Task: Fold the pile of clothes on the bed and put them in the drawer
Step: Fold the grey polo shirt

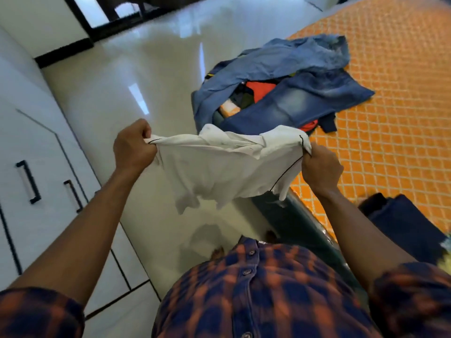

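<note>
A white polo shirt with thin black trim hangs stretched in the air between my two hands, above the floor beside the bed. My left hand grips its left shoulder end in a fist. My right hand grips the other shoulder end. Behind the shirt, a pile of clothes lies on the edge of the bed: blue denim pieces on top, red and dark garments underneath. White drawer fronts with black handles stand at the left.
The bed has an orange cover with a white lattice pattern. A dark navy garment lies on it near my right arm. Glossy white floor runs between the bed and the drawer unit. A dark doorway is at the top left.
</note>
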Available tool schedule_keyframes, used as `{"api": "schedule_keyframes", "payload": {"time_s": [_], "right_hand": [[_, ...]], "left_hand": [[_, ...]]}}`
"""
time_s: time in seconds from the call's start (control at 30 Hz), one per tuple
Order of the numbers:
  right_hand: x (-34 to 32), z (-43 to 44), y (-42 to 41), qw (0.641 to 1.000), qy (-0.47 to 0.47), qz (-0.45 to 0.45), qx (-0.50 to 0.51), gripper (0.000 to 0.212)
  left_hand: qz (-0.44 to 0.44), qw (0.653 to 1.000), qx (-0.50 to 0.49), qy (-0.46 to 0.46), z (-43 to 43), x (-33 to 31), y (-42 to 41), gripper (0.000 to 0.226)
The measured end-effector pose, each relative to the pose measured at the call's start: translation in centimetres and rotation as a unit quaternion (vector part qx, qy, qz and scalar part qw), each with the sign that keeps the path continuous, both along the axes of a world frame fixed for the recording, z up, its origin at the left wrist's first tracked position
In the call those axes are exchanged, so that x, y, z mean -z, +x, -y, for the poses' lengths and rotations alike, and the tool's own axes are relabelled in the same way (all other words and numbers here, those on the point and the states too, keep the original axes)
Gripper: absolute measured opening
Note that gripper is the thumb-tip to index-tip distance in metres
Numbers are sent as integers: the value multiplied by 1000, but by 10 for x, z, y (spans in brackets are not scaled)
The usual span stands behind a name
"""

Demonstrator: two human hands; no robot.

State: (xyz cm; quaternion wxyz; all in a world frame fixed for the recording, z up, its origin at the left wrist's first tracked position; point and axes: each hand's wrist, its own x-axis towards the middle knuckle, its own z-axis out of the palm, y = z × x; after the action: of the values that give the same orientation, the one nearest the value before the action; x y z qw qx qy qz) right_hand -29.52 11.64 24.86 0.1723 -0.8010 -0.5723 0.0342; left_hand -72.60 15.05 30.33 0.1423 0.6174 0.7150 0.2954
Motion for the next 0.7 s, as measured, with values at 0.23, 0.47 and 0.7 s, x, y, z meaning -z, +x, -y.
{"api": "schedule_keyframes", "payload": {"time_s": [0.23, 0.47, 0.7], "right_hand": [[-5, 30, 23, 910, 77, -349, 212, 28], [-37, -2, 53, 678, 324, -597, 281, 42], [0, -149, 205, 624, 443, -526, 370, 47]], "left_hand": [[-84, 980, -79, -161, -41, -22, 86, 23], [563, 802, -161, -115, -127, -12, 233, 33], [574, 802, -71, -147, -346, 34, 418, 48]]}}
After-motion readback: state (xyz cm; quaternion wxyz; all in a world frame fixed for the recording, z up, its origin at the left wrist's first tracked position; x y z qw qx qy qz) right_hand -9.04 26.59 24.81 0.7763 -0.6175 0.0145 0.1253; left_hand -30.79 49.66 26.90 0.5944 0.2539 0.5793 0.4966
